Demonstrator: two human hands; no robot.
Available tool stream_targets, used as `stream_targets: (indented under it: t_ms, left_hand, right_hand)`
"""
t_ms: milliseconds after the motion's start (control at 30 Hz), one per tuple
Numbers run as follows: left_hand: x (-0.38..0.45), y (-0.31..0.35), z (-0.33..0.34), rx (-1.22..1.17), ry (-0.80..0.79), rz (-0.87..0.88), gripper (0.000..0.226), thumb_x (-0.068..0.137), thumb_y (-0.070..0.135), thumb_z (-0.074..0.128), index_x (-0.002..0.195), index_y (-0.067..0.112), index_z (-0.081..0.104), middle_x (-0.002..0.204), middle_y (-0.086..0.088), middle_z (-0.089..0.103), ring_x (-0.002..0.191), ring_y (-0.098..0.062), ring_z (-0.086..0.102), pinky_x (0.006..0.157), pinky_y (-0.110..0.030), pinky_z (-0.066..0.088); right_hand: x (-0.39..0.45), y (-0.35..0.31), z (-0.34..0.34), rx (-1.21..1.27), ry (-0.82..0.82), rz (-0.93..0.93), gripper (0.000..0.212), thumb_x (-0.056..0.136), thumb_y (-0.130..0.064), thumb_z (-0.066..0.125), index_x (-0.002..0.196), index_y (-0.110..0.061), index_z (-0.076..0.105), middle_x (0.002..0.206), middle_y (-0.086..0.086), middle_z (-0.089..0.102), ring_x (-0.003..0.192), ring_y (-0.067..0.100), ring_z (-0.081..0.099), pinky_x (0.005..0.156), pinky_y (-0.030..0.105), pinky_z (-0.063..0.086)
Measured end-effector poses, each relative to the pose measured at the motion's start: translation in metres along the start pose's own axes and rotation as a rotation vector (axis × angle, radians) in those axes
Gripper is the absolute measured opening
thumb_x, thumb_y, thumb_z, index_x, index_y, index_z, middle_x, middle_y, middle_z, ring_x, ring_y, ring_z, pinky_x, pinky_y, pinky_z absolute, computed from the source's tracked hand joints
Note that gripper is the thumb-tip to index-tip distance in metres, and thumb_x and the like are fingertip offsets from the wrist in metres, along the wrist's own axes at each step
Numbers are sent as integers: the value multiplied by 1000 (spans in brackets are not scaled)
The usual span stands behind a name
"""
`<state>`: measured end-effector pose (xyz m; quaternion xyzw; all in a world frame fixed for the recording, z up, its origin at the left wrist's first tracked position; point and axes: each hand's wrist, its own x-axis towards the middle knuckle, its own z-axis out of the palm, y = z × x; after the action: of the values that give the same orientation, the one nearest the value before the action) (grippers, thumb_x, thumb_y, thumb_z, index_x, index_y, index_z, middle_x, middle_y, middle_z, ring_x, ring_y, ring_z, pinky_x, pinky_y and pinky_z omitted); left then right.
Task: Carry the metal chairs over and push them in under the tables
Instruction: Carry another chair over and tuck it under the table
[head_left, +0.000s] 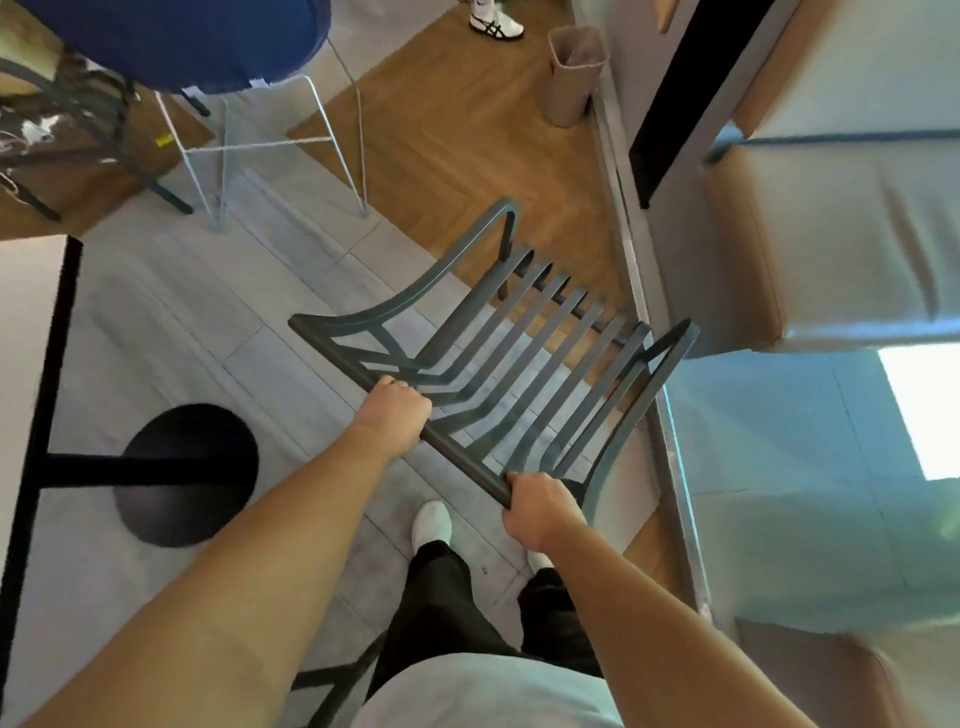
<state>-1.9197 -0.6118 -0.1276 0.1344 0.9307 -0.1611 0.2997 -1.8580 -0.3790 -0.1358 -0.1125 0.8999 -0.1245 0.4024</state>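
Observation:
A dark metal chair (540, 332) with a slatted seat and back fills the middle of the head view, seen from above and tilted to the right. My left hand (397, 410) grips the top rail of its backrest near the left end. My right hand (543, 506) grips the same rail at its right end. The chair's legs are mostly hidden under the seat. A white table (31, 364) with a black edge and a round black pedestal base (187, 473) stands at the left.
A blue stool (208, 47) on thin white wire legs stands at the upper left, beside another dark chair frame (78, 135). A beige bin (574, 73) sits by the wall ahead. A cushioned bench (841, 244) lines the right. Someone's sneaker (496, 21) shows at the top.

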Motion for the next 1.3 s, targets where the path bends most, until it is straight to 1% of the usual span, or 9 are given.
stream_targets:
  t_ms: [200, 367, 433, 567, 733, 867, 1067, 1200, 1300]
  left_hand:
    - [-41, 55, 22, -143, -59, -194, 20, 96, 28, 64, 114, 22, 69, 116, -1, 70, 115, -23, 62, 105, -39, 37]
    - [-77, 102, 32, -257, -115, -318, 22, 99, 16, 57, 118, 21, 68, 116, -2, 69, 115, -24, 63, 105, -39, 39]
    - [-88, 116, 34, -307, -137, -350, 20, 99, 15, 57, 116, 19, 67, 112, -2, 69, 111, -24, 64, 101, -40, 41]
    - [-102, 133, 39, -423, -162, -412, 15, 100, 28, 60, 108, 19, 69, 99, -1, 67, 100, -24, 65, 90, -38, 45]
    - [-110, 146, 34, -623, -202, -486, 35, 96, 52, 64, 105, 19, 69, 98, -4, 68, 94, -26, 65, 81, -37, 50]
    - [-112, 159, 28, -682, -236, -569, 20, 101, 33, 61, 112, 18, 69, 86, -3, 61, 78, -23, 57, 80, -39, 56]
    - [-115, 176, 0, -682, -289, -734, 36, 102, 8, 52, 137, 16, 57, 120, -11, 69, 112, -31, 65, 93, -40, 51]
    - [-111, 198, -10, -785, -363, -876, 24, 101, 9, 53, 117, 12, 71, 113, -7, 72, 106, -28, 68, 89, -36, 52]
    - [-114, 219, -19, -894, -362, -939, 24, 104, 31, 59, 118, 15, 68, 114, -6, 70, 105, -27, 67, 88, -36, 51]
  right_hand:
    - [-17, 41, -1, -137, -76, -132, 33, 95, -19, 52, 126, -17, 61, 99, 8, 64, 92, 28, 67, 82, 42, 61]
    - [-29, 65, -10, -298, -123, -231, 37, 92, -14, 52, 128, -17, 61, 97, 8, 60, 96, 31, 66, 76, 38, 53]
    - [-32, 69, -14, -364, -134, -273, 38, 93, -13, 52, 129, -20, 60, 102, 9, 64, 97, 31, 66, 81, 39, 55]
    - [-31, 72, -24, -463, -125, -320, 50, 94, -11, 51, 140, -31, 56, 107, 7, 68, 97, 29, 67, 88, 42, 58]
    - [-19, 77, -40, -518, -59, -403, 50, 99, -13, 50, 144, -35, 55, 107, 5, 70, 98, 25, 67, 90, 40, 57]
    - [-4, 79, -55, -600, -64, -511, 46, 99, -14, 52, 140, -34, 58, 105, 1, 68, 97, 22, 66, 90, 37, 56]
    - [21, 76, -77, -723, -154, -707, 42, 99, -18, 55, 139, -30, 59, 103, 3, 70, 93, 23, 69, 87, 36, 56]
    - [32, 78, -91, -813, -215, -831, 40, 101, -32, 56, 141, -33, 54, 104, 4, 70, 96, 25, 69, 86, 38, 56]
    - [33, 81, -96, -907, -189, -898, 36, 103, -29, 53, 140, -29, 54, 106, 6, 70, 99, 28, 68, 85, 39, 53]
